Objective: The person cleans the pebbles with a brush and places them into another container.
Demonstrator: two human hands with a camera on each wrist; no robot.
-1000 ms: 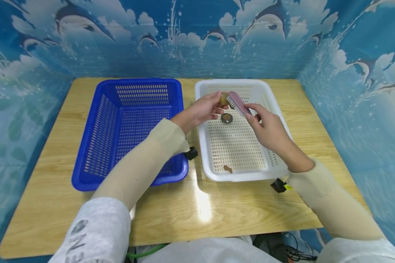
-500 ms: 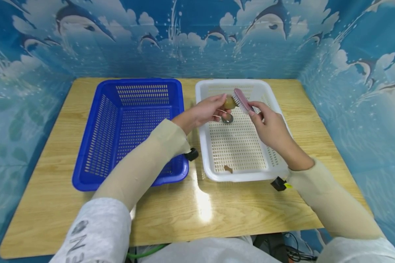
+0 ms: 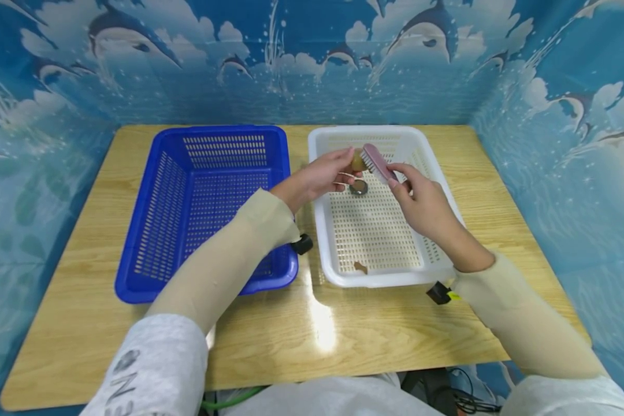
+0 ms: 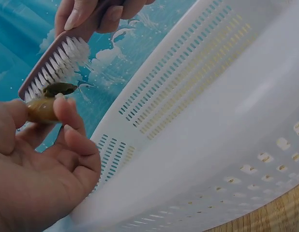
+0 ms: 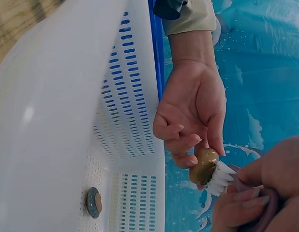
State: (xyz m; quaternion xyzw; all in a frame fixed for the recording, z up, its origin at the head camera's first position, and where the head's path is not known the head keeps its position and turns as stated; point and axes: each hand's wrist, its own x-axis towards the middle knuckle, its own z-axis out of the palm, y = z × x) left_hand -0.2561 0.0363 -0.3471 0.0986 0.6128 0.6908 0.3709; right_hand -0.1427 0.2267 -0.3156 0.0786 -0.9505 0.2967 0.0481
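My left hand (image 3: 319,176) pinches a small glossy, yellow-brown rounded object (image 5: 202,166) between thumb and fingertips, above the white basket. A dark, leaf-like patch shows on one side of this object; its kind is unclear. In my right hand (image 3: 423,199) is a mauve brush (image 3: 377,159), gripped by its handle. The brush's white bristles (image 4: 62,60) touch the object's dark side in the wrist views. Below the hands, a round dark-rimmed object with a brown centre (image 3: 359,186) lies on the basket floor.
The white basket (image 3: 379,279) stands on a wooden table (image 3: 270,341), with a blue basket (image 3: 130,231) to its left. A small brown scrap (image 3: 360,267) lies near the white basket's front wall. A dolphin-print sheet (image 3: 291,75) encloses the table's back and sides.
The brush and the held object moved slightly right, then back left, staying together. Both hands keep their grips. The things in the white basket have not moved.
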